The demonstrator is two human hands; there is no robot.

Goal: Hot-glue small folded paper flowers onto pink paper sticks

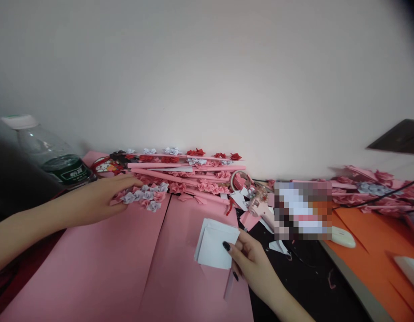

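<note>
My left hand (pixel 108 193) reaches to the back left and is closed around a cluster of small folded paper flowers (pixel 152 197) in pink and pale white; its fingertips are partly hidden. Between thumb and fingers, my right hand (pixel 255 264) pinches a small stack of white paper squares (pixel 215 245). A pink slip shows under the stack. The stack is above large pink paper sheets (pixel 190 277), which lie side by side.
Along the wall lie pink paper sticks (pixel 160 166) and red flowers (pixel 196 152). A water bottle (pixel 49 152) stands far left. To the right are a pink glue gun (pixel 262 208), a roll of tape (pixel 234 180), paper scraps, a pale mouse (pixel 343 237) and orange sheets (pixel 371 250).
</note>
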